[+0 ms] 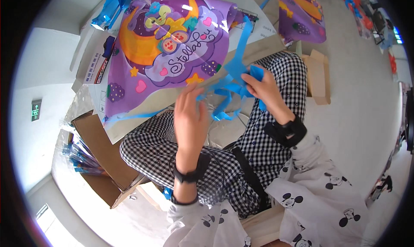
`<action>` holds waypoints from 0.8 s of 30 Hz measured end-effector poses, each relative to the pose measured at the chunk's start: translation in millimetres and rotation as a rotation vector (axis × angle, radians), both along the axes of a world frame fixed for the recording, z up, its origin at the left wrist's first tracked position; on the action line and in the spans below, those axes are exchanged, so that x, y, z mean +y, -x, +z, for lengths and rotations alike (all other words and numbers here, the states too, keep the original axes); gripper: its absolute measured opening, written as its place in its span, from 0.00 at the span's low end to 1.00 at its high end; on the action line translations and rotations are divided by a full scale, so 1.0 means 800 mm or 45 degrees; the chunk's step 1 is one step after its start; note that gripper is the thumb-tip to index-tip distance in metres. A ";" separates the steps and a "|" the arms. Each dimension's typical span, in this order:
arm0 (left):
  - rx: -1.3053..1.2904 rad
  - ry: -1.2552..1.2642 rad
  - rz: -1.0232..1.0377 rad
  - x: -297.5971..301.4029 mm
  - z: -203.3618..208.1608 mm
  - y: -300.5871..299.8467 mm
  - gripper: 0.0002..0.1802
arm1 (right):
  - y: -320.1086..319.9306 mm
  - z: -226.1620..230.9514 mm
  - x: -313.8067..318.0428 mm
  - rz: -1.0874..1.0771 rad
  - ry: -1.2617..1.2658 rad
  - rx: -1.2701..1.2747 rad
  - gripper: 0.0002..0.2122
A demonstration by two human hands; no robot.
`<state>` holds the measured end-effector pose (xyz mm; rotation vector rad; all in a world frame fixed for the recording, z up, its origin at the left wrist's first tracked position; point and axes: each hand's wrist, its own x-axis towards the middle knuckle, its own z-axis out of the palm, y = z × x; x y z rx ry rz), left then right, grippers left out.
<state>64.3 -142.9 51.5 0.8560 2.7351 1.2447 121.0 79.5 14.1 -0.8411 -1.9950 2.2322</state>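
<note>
My right hand (266, 92) is closed on a bunch of blue ribbon (236, 67), thumb and fingers pressed on its folds. Loops of the ribbon hang over my lap, and one strip stands up toward the table. My left hand (189, 117) is at the other side of the loops, fingers stretched out and thumb apart, its fingertips close to the ribbon; whether they touch it is unclear. Just beyond, a shiny purple sheet (140, 84) printed with a cartoon animal on an orange moon lies on the table (113, 134). A blue strip trails from its near edge.
More blue ribbon (113, 15) lies at the table's far left. A second purple printed sheet (302, 16) hangs over the right corner. An open cardboard box (103, 156) with packaged items stands on the floor at left; another box (318, 76) is at right beyond my knee.
</note>
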 end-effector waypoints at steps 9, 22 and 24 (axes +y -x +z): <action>0.088 0.110 -0.137 0.068 -0.094 0.049 0.21 | 0.048 -0.079 -0.005 -0.132 -0.476 0.059 0.12; 0.075 0.401 -0.117 0.074 -0.094 0.029 0.35 | 0.049 -0.052 -0.014 0.025 -0.549 0.049 0.06; 0.070 0.397 -0.111 0.076 -0.096 0.028 0.35 | 0.049 -0.053 -0.014 0.020 -0.564 0.062 0.06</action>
